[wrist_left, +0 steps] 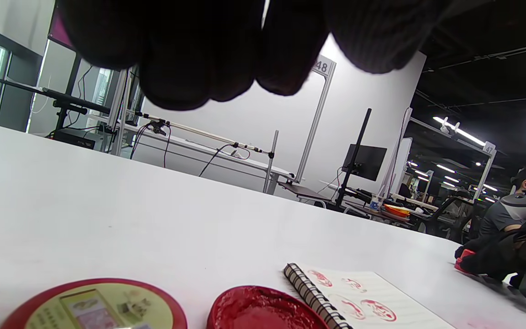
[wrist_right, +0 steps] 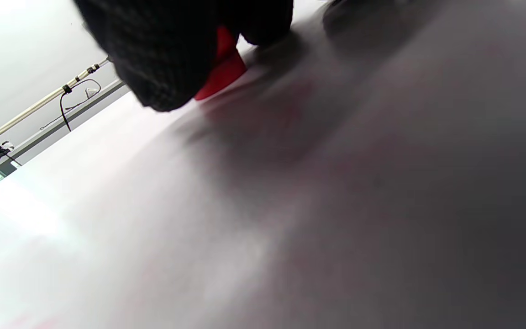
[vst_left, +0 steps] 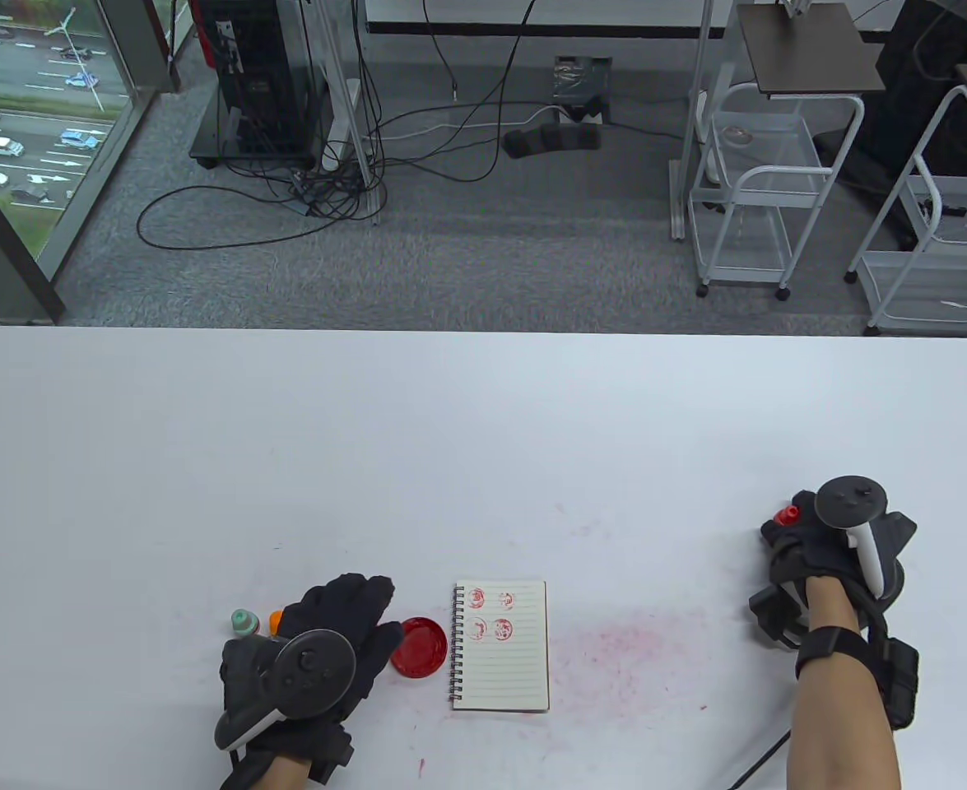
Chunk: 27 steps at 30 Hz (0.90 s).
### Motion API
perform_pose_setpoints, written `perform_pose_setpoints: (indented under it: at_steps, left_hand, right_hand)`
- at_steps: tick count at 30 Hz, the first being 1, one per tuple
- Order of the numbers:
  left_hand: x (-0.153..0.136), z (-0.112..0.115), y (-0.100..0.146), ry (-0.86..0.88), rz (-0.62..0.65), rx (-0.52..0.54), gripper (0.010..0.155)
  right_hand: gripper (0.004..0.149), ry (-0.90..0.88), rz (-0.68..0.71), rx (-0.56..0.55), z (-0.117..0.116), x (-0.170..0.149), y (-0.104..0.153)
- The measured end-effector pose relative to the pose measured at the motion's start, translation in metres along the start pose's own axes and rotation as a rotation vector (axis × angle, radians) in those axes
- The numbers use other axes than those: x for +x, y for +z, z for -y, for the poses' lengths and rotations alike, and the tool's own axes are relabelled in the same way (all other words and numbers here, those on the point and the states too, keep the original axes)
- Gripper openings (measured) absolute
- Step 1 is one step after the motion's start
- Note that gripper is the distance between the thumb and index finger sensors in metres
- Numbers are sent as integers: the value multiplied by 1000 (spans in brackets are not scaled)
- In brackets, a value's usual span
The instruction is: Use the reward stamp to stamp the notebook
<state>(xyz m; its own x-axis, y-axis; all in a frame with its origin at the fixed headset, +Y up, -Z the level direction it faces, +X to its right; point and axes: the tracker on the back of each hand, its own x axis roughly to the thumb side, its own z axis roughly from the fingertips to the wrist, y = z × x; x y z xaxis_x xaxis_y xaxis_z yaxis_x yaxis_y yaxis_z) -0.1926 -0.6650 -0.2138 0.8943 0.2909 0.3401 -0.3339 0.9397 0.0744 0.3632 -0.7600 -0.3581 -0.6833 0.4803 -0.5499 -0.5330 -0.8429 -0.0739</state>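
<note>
Red stamp [vst_left: 786, 517] in my right hand [vst_left: 829, 559], far right on the white counter [vst_left: 483, 428], well apart from the one notebook [vst_left: 501, 646].
My right grip curls around the stamp; my left hand [vst_left: 318, 650] lies flat, fingers straight, beside one red ink pad [vst_left: 419, 648]. Four red prints mark the page. Two small stamps, green [vst_left: 243, 622] and orange [vst_left: 276, 619], stand left.

grey carpet floor [vst_left: 483, 263], white carts [vst_left: 759, 189], window [vst_left: 30, 123] left.
</note>
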Motion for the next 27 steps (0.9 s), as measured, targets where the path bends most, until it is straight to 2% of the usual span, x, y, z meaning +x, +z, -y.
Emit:
perform_pose_setpoints:
  at_steps: [4,8,14,16,18,21,24,27]
  left_hand:
    - [1,1,0,-1,4,-11,62]
    - [1,2,0,-2,7,-15,62]
    - [3,3,-1,6,20,-13,62]
    - [3,3,-1,13,25,-11,62]
    - [4,5,-1,21,33,-13,62]
    - [4,9,-2,41,43,-16,61]
    - [3,17,-3,115,48,-43,61]
    - [6,21,-4,151,60,-46,62]
  right_hand:
    - [60,10,2,-28,1,0,1]
    - [60,-45,37,-112,7,0,8]
    - [61,-222,197,-189,24,0,25]
    - [62,-267,240,-181,32,0,32]
    - [62,-296,293,-172,41,2,41]
    - [62,-354,371,-244,53,5,60]
    - [63,-433,449,-271,61,12,81]
    - [63,-432,543,-246,64,22,102]
